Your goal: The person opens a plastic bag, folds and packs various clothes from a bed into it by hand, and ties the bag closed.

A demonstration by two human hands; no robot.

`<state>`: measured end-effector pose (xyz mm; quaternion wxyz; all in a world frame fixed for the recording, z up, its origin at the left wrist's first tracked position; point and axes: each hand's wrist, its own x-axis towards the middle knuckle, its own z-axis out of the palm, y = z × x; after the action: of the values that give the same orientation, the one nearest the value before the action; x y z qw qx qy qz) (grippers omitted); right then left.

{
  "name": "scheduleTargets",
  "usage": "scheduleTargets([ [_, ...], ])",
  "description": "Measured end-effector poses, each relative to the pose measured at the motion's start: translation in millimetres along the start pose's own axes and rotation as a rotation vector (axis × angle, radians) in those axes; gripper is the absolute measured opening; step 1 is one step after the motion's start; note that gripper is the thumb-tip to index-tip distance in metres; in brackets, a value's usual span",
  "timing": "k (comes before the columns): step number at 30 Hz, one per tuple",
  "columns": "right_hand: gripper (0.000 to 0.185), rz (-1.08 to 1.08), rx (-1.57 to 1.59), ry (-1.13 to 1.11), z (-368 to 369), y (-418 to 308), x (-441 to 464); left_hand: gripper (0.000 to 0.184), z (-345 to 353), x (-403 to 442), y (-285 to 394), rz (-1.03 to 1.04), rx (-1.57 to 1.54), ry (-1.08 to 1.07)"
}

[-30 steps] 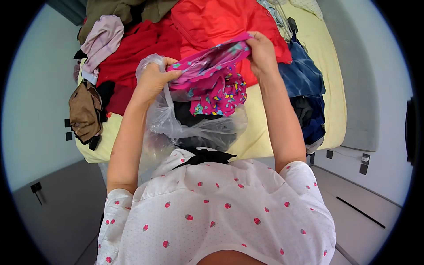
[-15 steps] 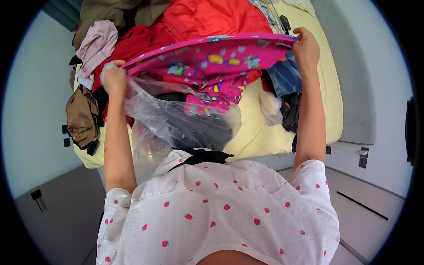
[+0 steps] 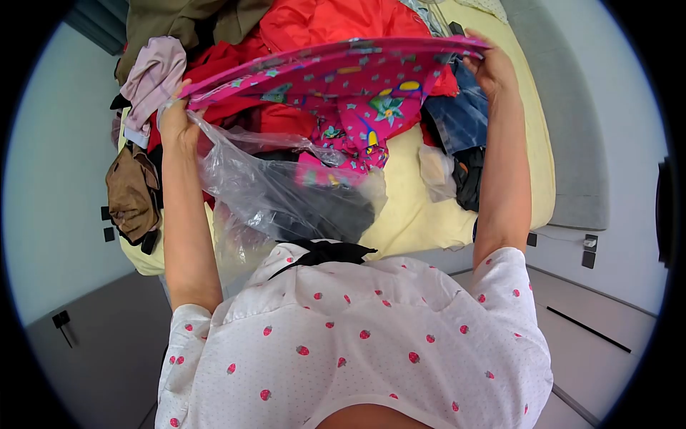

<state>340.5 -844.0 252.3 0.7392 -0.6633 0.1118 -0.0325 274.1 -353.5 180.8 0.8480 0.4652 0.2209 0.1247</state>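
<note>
A bright pink patterned cloth (image 3: 389,107) is stretched above the bed between my two hands; its exact kind is unclear. At its left end my left hand (image 3: 179,123) is closed on the cloth, with the edge of a clear plastic bag (image 3: 243,182) caught there too. My right hand (image 3: 493,70) pinches the other end, fingers curled. The cloth's middle sags, and its lower part lies bunched by the bag's mouth. Dark fabric (image 3: 325,214) shows through the bag, which rests on the bed in front of me.
Red clothing (image 3: 343,25), an olive garment (image 3: 168,25) and a pale pink garment (image 3: 153,75) are heaped at the back. Blue jeans (image 3: 461,114) and a small clear packet (image 3: 436,171) lie at right. A brown bag-like item (image 3: 133,189) sits at the bed's left edge.
Both hands have moved slightly farther forward, lifting the pink cloth with them. My left hand has turned a little. The plastic bag has barely shifted.
</note>
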Motion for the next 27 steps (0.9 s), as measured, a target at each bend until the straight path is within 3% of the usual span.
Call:
scheduleTargets([
  [1, 0.024, -0.028, 0.052, 0.020, 3, -5, -1, 0.016, 7, -3, 2, 0.006, -0.097, 0.039],
  [2, 0.024, -0.058, 0.105, 0.041, 5, -9, -2, 0.016, -3, 10, 2, -0.028, -0.232, -0.078],
  [8, 0.032, -0.135, 0.156, -0.027, 33, 11, -19, 0.015, 4, -4, 3, -0.106, -0.210, -0.100],
  [11, 0.056, -0.135, -0.240, -0.202, 75, 29, -58, 0.016, 37, -48, 9, -0.080, -0.024, -0.223],
  [12, 0.053, -0.164, -0.190, -0.335, 85, 53, -61, 0.020, 40, -54, 6, -0.079, -0.015, -0.234],
  [14, 0.044, -0.116, -0.662, -0.630, 96, 44, -108, 0.020, 31, -74, 11, -0.079, 0.064, -0.229],
  [15, 0.044, 0.116, -0.811, -0.935, 88, 42, -114, 0.021, 24, -85, 15, -0.078, 0.103, -0.224],
  [17, 0.040, 0.281, -1.005, -1.048, 68, 56, -140, 0.026, -9, -100, 28, -0.093, 0.134, -0.490],
  [19, 0.029, 0.257, -0.934, -1.286, 41, 80, -162, 0.030, -53, -113, 27, -0.188, 0.248, -0.516],
  [20, 0.027, 0.518, -0.783, -1.358, 29, 101, -172, 0.029, -74, -121, 20, -0.215, 0.345, -0.430],
  [21, 0.027, 0.639, -0.752, -1.418, 29, 101, -182, 0.028, -90, -128, 11, -0.242, 0.442, -0.343],
  [23, 0.029, 0.571, -0.653, -1.445, 24, 117, -179, 0.025, -105, -142, 2, -0.365, 0.613, -0.382],
  [25, 0.029, 0.204, -0.723, -1.099, 20, 149, -155, 0.020, -102, -154, -3, -0.464, 0.711, -0.418],
  [27, 0.028, 0.202, -0.664, -0.636, 33, 185, -119, 0.021, -91, -163, -3, -0.550, 0.810, -0.440],
])
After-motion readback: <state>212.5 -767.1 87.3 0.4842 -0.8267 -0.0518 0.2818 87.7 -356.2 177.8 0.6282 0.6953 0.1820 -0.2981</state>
